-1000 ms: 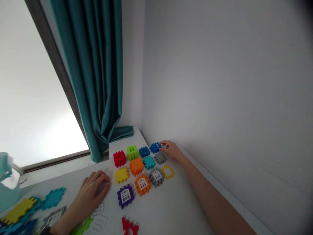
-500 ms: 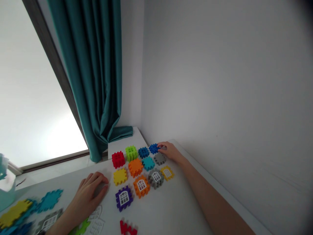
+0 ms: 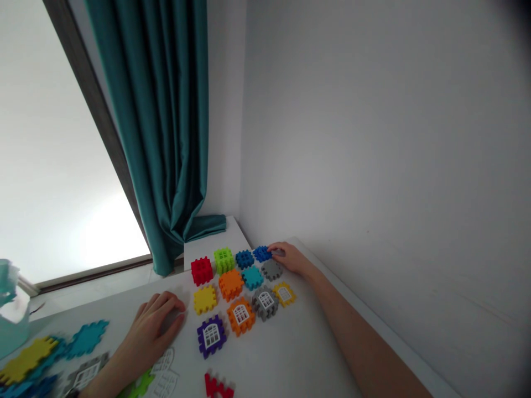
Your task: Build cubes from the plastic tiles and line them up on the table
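Observation:
My right hand reaches to the far end of the table, its fingertips on the right edge of a blue piece. Just below it lies a gray piece. My left hand rests on the table with curved fingers apart, nothing seen between them. To its right are a yellow piece and a purple window piece. Red, lime and orange stacks stand in the group, with an orange window piece and a gray window stack.
Loose yellow and teal pieces lie at the left, beside a pale teal container. A red piece is at the near edge. The wall runs along the right; a green curtain hangs behind.

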Demonstrator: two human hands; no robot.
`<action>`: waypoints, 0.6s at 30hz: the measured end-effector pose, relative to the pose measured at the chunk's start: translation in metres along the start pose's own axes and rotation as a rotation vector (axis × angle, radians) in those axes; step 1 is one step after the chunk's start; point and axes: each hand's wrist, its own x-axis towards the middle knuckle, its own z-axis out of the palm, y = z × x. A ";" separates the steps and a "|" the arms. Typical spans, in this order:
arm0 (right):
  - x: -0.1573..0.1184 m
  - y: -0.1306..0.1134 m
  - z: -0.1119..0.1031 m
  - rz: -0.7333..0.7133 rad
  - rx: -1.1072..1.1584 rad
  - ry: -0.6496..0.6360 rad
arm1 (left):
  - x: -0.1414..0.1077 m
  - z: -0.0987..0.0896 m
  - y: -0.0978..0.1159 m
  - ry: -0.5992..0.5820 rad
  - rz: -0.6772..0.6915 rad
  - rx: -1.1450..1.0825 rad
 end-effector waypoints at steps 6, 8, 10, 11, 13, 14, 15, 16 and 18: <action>0.000 0.001 0.001 0.002 -0.007 0.005 | -0.001 -0.004 0.010 0.036 -0.026 -0.014; 0.000 0.001 0.001 0.006 -0.012 0.008 | -0.001 -0.006 0.013 0.029 -0.026 -0.021; 0.000 0.002 0.001 0.009 -0.015 0.012 | -0.001 -0.007 0.015 0.020 -0.034 -0.027; 0.000 0.002 0.001 0.009 -0.015 0.015 | -0.001 -0.007 0.015 0.017 -0.038 -0.029; 0.001 0.001 0.001 0.008 -0.015 0.019 | -0.001 -0.007 0.015 0.016 -0.044 -0.030; 0.002 0.001 0.001 0.006 -0.015 0.020 | -0.001 -0.007 0.015 0.016 -0.044 -0.029; 0.002 0.000 0.000 0.002 -0.016 0.021 | -0.001 -0.007 0.015 0.017 -0.044 -0.028; 0.003 -0.001 0.000 -0.002 -0.017 0.021 | -0.001 -0.007 0.015 0.017 -0.044 -0.028; 0.004 -0.004 0.000 -0.017 -0.020 0.016 | -0.001 -0.007 0.015 0.015 -0.044 -0.031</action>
